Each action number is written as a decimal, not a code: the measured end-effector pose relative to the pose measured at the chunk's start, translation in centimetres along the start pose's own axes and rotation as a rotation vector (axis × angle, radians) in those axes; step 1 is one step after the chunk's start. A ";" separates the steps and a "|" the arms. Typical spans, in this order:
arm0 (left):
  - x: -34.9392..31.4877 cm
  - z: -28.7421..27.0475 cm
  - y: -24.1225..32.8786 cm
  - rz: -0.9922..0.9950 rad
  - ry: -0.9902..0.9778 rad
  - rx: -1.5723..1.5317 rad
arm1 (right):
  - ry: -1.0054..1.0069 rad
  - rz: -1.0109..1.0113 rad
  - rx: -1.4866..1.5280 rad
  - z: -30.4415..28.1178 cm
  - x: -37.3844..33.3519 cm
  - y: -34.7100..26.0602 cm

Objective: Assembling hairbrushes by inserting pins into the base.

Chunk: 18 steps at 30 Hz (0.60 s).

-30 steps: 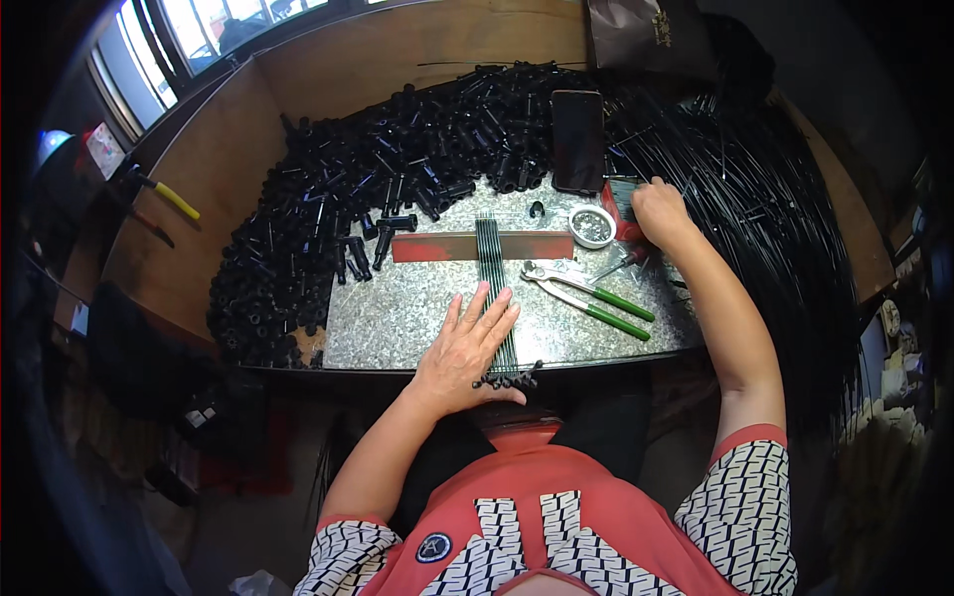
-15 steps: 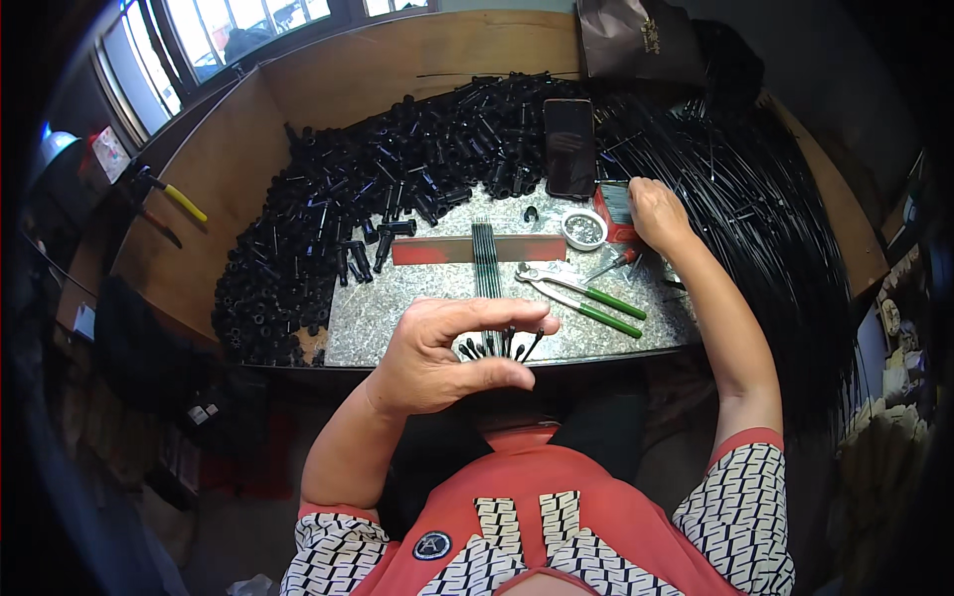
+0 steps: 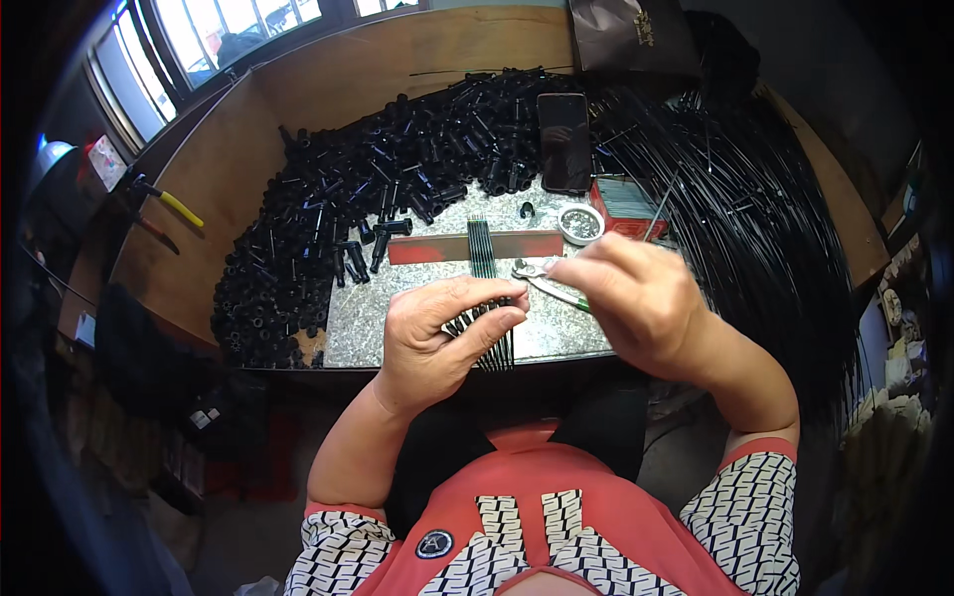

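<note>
Grasping the dark ends of several thin rods (image 3: 481,243), the left hand (image 3: 427,333) is curling its thumb and fingers about them near the centre of the frame. Its fingertips are nearly meeting the thumb, and small black heads are showing in the gap between. The rods are running up the frame from this grip and lying side by side across a red bar (image 3: 422,250), which is resting on the speckled board (image 3: 368,318).

Just right of centre, the right hand (image 3: 646,303) is hovering with bent fingers directed toward the left hand. It is blurring, so I cannot tell whether it is pinching anything. It is partly covering the pliers (image 3: 528,269), whose metal head is showing beside the rods.

Judging by this, the left hand is steadying the row by its heads while the right is attending to one end at a time. The next move seems to be calling for a still left grip, rods staying evenly spaced, and a precise fingertip touch from the right.

Above the right hand, a round white dish (image 3: 560,230) and a red box (image 3: 598,207) are sitting close together, below the dark phone (image 3: 563,144).
</note>
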State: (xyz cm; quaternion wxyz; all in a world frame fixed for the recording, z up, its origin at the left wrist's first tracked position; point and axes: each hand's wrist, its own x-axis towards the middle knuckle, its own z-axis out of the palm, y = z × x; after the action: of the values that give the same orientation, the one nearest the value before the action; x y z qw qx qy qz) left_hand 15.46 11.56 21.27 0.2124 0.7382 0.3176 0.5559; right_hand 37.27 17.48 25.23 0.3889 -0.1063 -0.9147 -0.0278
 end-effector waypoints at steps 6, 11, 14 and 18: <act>-0.2 0.2 -0.1 -0.029 0.049 -0.017 | -0.036 -0.015 -0.077 -0.2 -0.2 -1.1; -0.2 0.0 0.1 0.010 0.040 0.048 | -0.053 -0.047 -0.088 -0.3 0.0 -1.4; -0.1 -0.1 0.1 0.026 0.011 0.057 | -0.057 -0.048 -0.117 -0.4 0.0 -1.6; -0.3 0.1 0.0 0.019 0.028 0.018 | -0.055 -0.052 -0.129 -0.5 0.0 -1.7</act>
State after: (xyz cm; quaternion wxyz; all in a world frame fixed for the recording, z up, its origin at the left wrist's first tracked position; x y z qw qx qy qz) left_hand 15.48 11.31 21.01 0.1961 0.7353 0.3183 0.5653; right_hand 37.26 15.75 25.65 0.3553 -0.1082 -0.9237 -0.0939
